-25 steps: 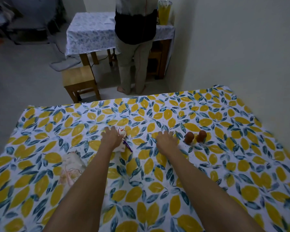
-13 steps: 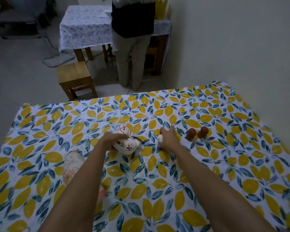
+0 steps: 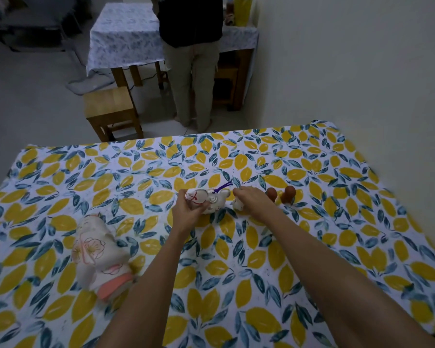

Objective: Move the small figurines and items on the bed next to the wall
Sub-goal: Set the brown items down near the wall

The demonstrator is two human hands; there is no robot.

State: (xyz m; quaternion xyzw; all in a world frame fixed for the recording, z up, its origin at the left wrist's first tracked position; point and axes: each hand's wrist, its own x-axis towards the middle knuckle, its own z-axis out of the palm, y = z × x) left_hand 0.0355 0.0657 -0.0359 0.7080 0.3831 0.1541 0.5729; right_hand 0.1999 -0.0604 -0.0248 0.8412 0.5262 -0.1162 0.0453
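Head view, left hand (image 3: 188, 209) has lifted white figurine (image 3: 211, 200), right hand (image 3: 253, 200) shifted right

The right hand (image 3: 251, 200) covers most of a small white figurine (image 3: 237, 205), so its shape cannot be told. The left hand (image 3: 187, 209) hides the near end of the white figurine (image 3: 211, 200) it grips. The large cat figurine (image 3: 99, 254) is blurred. The top edge cuts off the standing person (image 3: 191, 59) above the waist.

White figurine (image 3: 212, 202) in left hand (image 3: 186, 209)
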